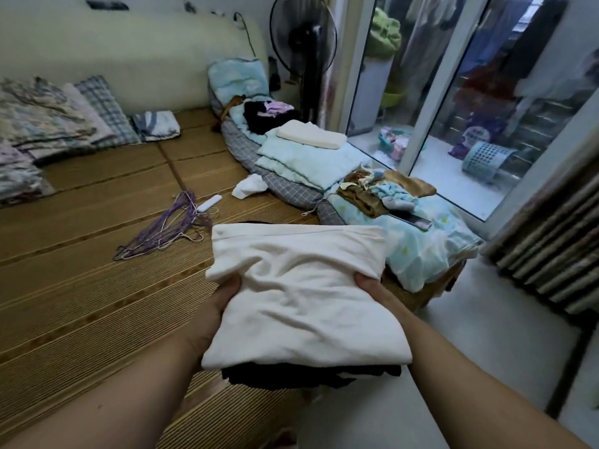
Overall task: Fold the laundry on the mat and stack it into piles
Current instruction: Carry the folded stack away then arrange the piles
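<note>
A folded cream-white garment [301, 286] lies on top of a dark folded garment [308, 375], and I hold the stack up in front of me over the edge of the woven bamboo mat [81, 270]. My left hand [217, 306] grips the stack's left side, fingers hidden beneath. My right hand [372, 288] grips its right side, fingers tucked under the cloth. A small heap of loose brown and light-blue clothes [382, 192] sits on the pale blue bedding [421, 251] beyond the stack.
Purple hangers [168, 228] and a white remote [209, 203] lie on the mat. A crumpled white cloth [249, 186], folded blue quilts [308, 160] with a cream pillow, and pillows [48, 124] at far left. A fan [304, 43] and glass door [453, 92] stand behind.
</note>
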`<state>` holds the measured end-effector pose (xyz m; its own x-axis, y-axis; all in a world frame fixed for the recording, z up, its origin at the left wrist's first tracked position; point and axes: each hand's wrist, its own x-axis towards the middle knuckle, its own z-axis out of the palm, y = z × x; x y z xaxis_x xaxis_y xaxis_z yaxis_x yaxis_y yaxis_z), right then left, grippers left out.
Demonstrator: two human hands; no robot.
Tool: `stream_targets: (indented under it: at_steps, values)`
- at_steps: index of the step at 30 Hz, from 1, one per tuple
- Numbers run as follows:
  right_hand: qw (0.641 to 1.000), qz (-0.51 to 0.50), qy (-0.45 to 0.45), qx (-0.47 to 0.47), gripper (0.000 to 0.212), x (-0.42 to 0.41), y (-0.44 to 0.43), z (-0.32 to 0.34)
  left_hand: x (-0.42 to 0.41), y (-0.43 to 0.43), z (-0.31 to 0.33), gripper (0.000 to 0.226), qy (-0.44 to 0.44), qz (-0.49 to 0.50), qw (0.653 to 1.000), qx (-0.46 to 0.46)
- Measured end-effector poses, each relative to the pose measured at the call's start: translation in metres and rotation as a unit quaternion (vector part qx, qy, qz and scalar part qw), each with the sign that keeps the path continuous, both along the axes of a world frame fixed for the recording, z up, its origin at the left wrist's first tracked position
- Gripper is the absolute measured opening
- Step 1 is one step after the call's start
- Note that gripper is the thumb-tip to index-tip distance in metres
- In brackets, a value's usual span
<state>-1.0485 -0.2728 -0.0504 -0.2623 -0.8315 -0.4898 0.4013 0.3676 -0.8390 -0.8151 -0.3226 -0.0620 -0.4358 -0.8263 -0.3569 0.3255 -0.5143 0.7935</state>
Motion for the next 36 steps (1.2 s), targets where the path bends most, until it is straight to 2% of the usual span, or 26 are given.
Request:
stream_targets:
  at_steps: [1, 2, 3, 4, 5, 8, 10, 11, 14, 17, 20, 21, 23, 26, 29, 32, 34, 36]
  values:
    - [1.000, 0.021, 0.015, 0.008, 0.061, -0.008, -0.017, 0.005, -0.012, -0.019, -0.010, 0.046, 0.002, 0.003, 1.000, 0.002]
    - [0.999, 0.030, 0.042, 0.006, 0.058, -0.024, -0.036, -0.008, -0.023, -0.034, -0.016, 0.073, -0.002, -0.001, 1.000, 0.009]
    - [0.998, 0.024, 0.051, 0.011, 0.039, -0.033, -0.052, -0.006, -0.035, -0.053, -0.031, 0.093, -0.008, 0.003, 1.000, 0.021]
    - [0.998, 0.026, 0.056, 0.015, 0.029, -0.052, -0.067, -0.018, -0.046, -0.068, -0.044, 0.104, -0.013, 0.006, 0.999, 0.034]
    - [0.998, 0.024, 0.047, 0.038, 0.033, -0.062, -0.078, -0.020, -0.056, -0.080, -0.056, 0.109, -0.019, 0.010, 0.999, 0.040]
    - [0.995, 0.061, 0.043, 0.064, 0.032, -0.107, -0.122, -0.056, -0.091, -0.115, -0.092, 0.103, -0.018, 0.034, 0.995, 0.093]
    - [0.991, 0.073, 0.067, 0.094, 0.012, -0.130, -0.147, -0.083, -0.108, -0.128, -0.118, 0.087, -0.006, 0.050, 0.993, 0.110]
    - [0.988, 0.085, 0.071, 0.103, 0.008, -0.141, -0.160, -0.098, -0.118, -0.135, -0.135, 0.086, -0.008, 0.060, 0.992, 0.115]
    - [0.979, 0.146, 0.017, 0.144, 0.007, -0.167, -0.194, -0.153, -0.135, -0.150, -0.189, 0.084, -0.020, 0.077, 0.987, 0.139]
    - [0.969, 0.189, 0.031, 0.158, 0.051, -0.189, -0.228, -0.213, -0.151, -0.160, -0.243, 0.082, -0.049, 0.063, 0.985, 0.153]
    - [0.952, 0.244, 0.060, 0.175, 0.112, -0.207, -0.262, -0.272, -0.161, -0.174, -0.290, 0.070, -0.071, 0.063, 0.984, 0.149]
    - [0.947, 0.264, 0.054, 0.176, 0.121, -0.213, -0.270, -0.291, -0.165, -0.178, -0.305, 0.066, -0.091, 0.064, 0.982, 0.151]
    - [0.938, 0.291, 0.067, 0.176, 0.114, -0.221, -0.279, -0.315, -0.171, -0.185, -0.331, 0.068, -0.140, 0.045, 0.977, 0.157]
    - [0.926, 0.311, 0.140, 0.161, 0.101, -0.229, -0.288, -0.340, -0.179, -0.192, -0.354, 0.065, -0.207, 0.022, 0.964, 0.165]
    - [0.914, 0.322, 0.182, 0.167, 0.082, -0.234, -0.290, -0.353, -0.184, -0.198, -0.364, 0.088, -0.251, 0.023, 0.956, 0.149]
    - [0.913, 0.309, 0.196, 0.178, 0.086, -0.232, -0.291, -0.357, -0.181, -0.201, -0.368, 0.101, -0.274, 0.038, 0.948, 0.155]
    - [0.916, 0.295, 0.207, 0.178, 0.077, -0.230, -0.290, -0.352, -0.181, -0.202, -0.362, 0.099, -0.288, 0.040, 0.943, 0.160]
    - [0.915, 0.276, 0.232, 0.181, 0.082, -0.230, -0.287, -0.345, -0.183, -0.200, -0.350, 0.093, -0.307, 0.039, 0.938, 0.158]
